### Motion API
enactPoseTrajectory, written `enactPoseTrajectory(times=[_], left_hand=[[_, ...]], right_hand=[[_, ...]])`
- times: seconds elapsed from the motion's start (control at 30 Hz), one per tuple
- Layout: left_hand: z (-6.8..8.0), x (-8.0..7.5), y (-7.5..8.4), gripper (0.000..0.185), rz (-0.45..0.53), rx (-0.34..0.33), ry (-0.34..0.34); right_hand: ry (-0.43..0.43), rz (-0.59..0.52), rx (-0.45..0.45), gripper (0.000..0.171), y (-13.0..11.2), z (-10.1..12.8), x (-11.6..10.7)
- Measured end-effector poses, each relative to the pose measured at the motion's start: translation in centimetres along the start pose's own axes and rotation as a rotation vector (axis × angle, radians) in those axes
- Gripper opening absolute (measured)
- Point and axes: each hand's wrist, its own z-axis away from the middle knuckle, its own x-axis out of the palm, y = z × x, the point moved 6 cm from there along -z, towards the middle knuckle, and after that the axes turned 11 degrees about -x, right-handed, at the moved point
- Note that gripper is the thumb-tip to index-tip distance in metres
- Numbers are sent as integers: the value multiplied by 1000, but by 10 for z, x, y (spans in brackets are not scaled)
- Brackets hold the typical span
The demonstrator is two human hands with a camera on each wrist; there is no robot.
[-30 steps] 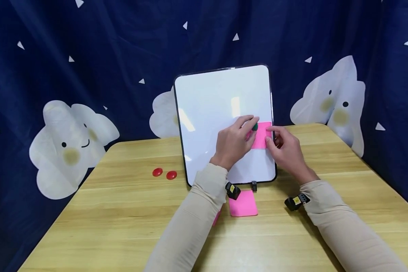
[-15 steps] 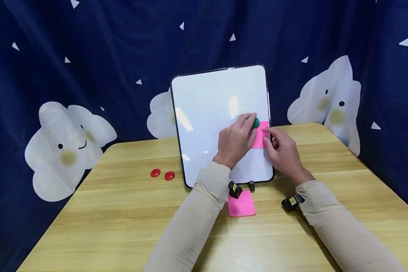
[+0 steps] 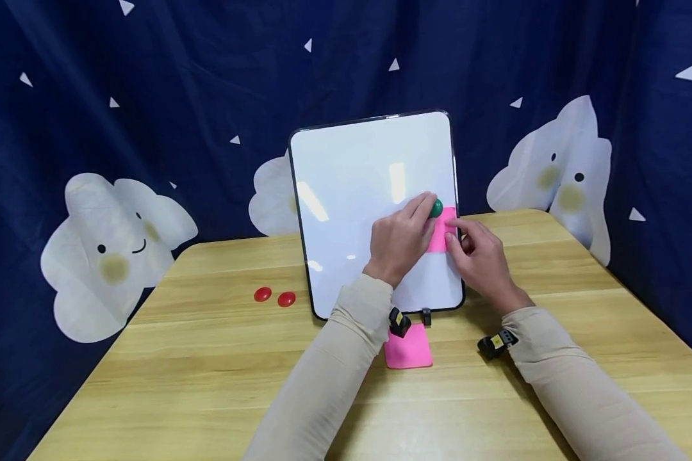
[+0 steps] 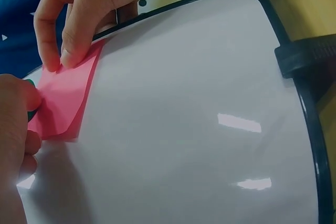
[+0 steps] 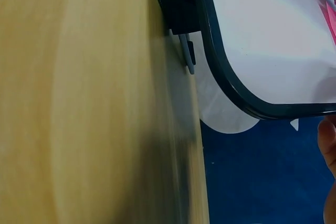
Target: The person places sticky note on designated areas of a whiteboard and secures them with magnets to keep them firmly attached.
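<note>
The left hand is pinching a green magnet between curled fingers, holding it at the top edge of a pink note on the whiteboard. The right hand is pressing the note's right edge flat with bent fingers. A pink pad is lying on the tabletop, below the left wrist.

1. Both arms wear long, snug beige sleeves reaching the wrists.
2. The left hand and right hand are bare.
3. A small black camera with a yellow mark is strapped at each wrist.
</note>
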Motion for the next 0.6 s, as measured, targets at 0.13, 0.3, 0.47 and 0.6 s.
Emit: enactPoseTrajectory(times=[0.13,0.3,0.47,0.6], left_hand=[[-1,1,1,39,-20,20,1],[-3,2,2,37,-26,29,19],[-2,3,1,36,-24,33,26],[1,1,-1,35,-11,23,35]], right_hand=[[-13,9,9,28,0,0,0],[-24,29,13,28,0,-2,-2],[-29,38,8,29,2,-1,-2],[-36,40,7,29,2,1,0]])
